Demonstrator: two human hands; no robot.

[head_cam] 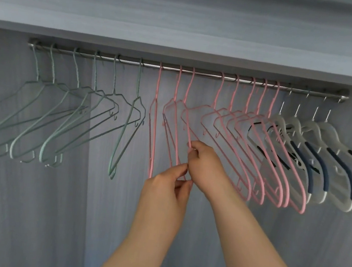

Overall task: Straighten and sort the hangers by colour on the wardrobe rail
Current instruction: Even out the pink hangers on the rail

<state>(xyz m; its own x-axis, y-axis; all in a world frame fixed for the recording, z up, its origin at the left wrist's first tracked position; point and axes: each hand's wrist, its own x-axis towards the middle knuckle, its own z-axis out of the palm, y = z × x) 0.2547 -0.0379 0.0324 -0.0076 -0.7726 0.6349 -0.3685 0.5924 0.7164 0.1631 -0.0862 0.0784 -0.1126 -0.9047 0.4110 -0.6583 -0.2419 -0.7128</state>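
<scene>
A steel rail (207,73) runs under a grey shelf. Several green wire hangers (71,109) hang on its left part, several pink ones (243,140) in the middle, and several white hangers with dark blue grips (320,153) on the right. Near the middle, two pink hangers (172,133) hang turned almost edge-on. My left hand (168,183) pinches the lower end of one of them. My right hand (203,160) grips the pink hanger beside it (188,121), slightly higher up. The two hands touch each other.
The grey shelf (179,49) sits just above the rail. The wardrobe's grey back panel (33,205) fills the space behind and below the hangers. One green hanger (125,132) hangs twisted edge-on beside the pink group.
</scene>
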